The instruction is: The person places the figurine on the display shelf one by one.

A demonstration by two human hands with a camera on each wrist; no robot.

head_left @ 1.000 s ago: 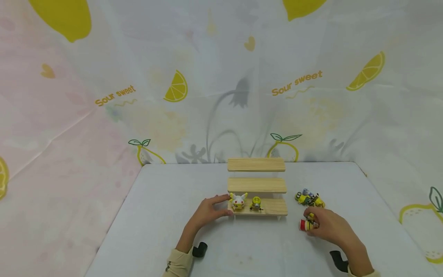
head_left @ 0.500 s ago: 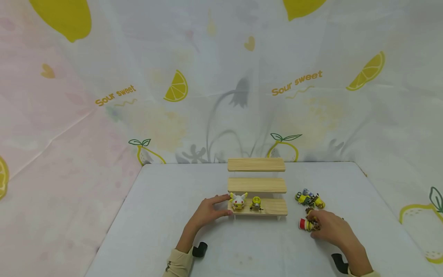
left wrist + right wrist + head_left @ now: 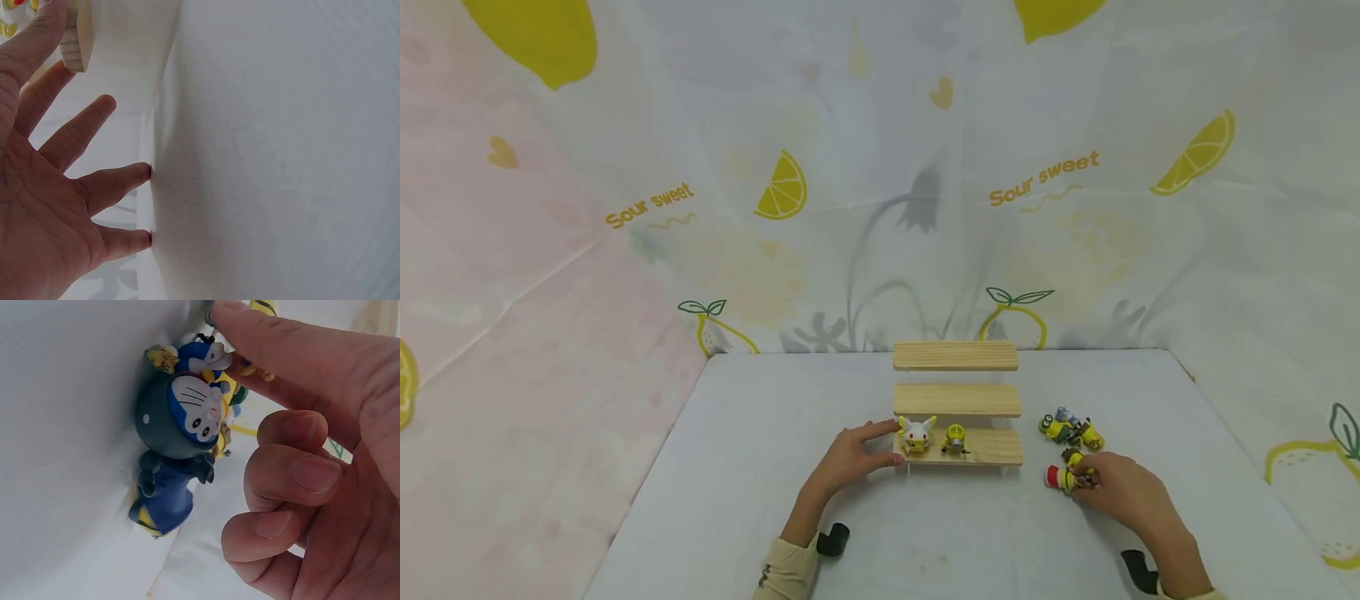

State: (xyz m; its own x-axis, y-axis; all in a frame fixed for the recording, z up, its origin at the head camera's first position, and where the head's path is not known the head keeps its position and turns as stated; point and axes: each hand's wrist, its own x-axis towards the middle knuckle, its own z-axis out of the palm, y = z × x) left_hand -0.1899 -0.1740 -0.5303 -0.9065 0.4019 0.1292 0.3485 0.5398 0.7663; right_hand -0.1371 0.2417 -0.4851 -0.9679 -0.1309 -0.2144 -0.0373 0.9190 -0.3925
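A three-tier wooden display stand [image 3: 992,447] stands mid-table. My left hand [image 3: 847,461] holds its bottom tier by the left end between thumb and forefinger, the other fingers spread. On that tier sit a white-headed toy figure [image 3: 917,435] with yellow ears and a yellow minion figure [image 3: 955,438]. My right hand [image 3: 1123,492] pinches a small yellow toy figure with a red end [image 3: 1054,477]; its other end is hidden by the fingers. Beside it lies another yellow figure [image 3: 1073,457]. In the right wrist view a blue cat-faced figure [image 3: 195,406] lies close to the curled fingers.
Several more toy figures lie right of the stand, among them a green-and-yellow minion [image 3: 1057,428]. The upper tiers are a middle board [image 3: 957,398] and a top board [image 3: 955,354]. A lemon-print cloth [image 3: 880,233] hangs behind the white table [image 3: 760,400].
My right hand has shifted its fingers about the small figures, and the red-ended figure has moved slightly left and away from me. My left hand has stayed on the stand.
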